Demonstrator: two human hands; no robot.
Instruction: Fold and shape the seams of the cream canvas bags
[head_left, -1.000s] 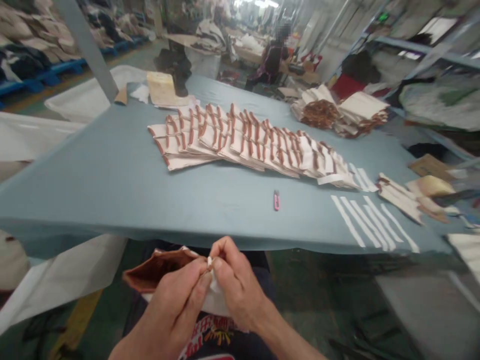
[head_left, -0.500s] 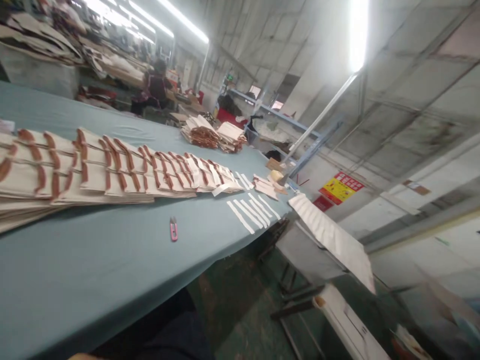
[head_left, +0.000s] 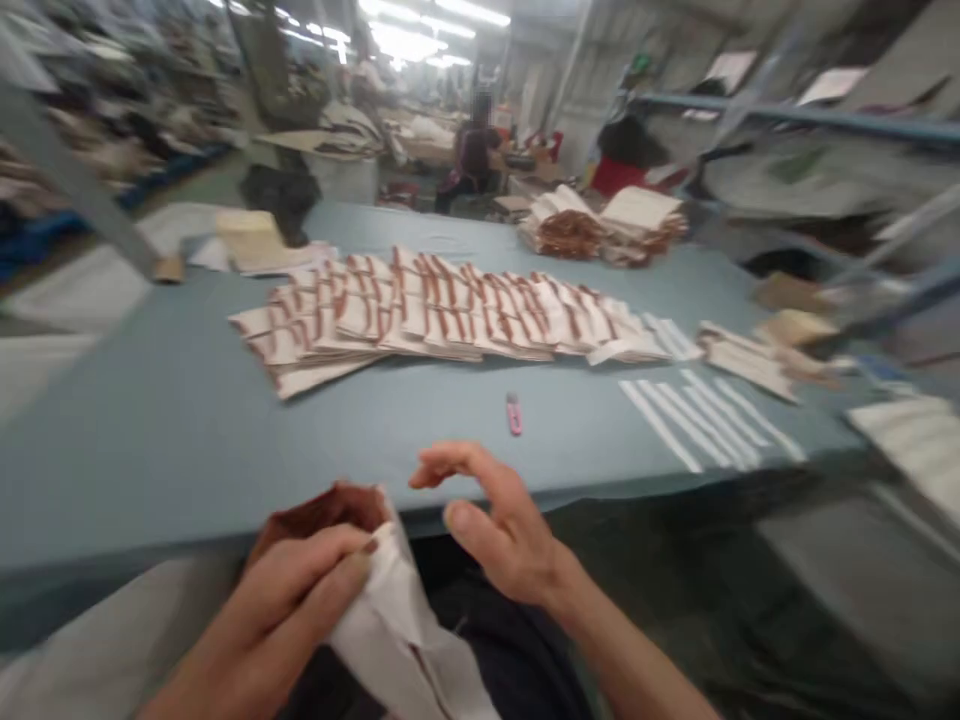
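My left hand [head_left: 292, 590] pinches the edge of a white fabric piece with brown trim [head_left: 405, 620], which hangs down over my lap in front of the table edge. To its right, my right hand [head_left: 495, 520] is raised with thumb and fingers apart, holding nothing. Beyond my hands, pink thread snips [head_left: 514, 414] lie on the blue-green cloth of the table [head_left: 225, 470]. Past the snips runs a long overlapping row of folded cream fabric pieces with brown edging [head_left: 450, 310].
White strips [head_left: 705, 420] lie side by side at the right of the table. Stacked fabric bundles [head_left: 604, 225] sit at the far edge. A yellowish block [head_left: 251, 240] stands at the back left. A person [head_left: 476, 150] sits in the background.
The view has swung left and levelled. Both my hands have come into sight, the left one gripping the white fabric piece; the snips and the fabric row appear unmoved on the table.
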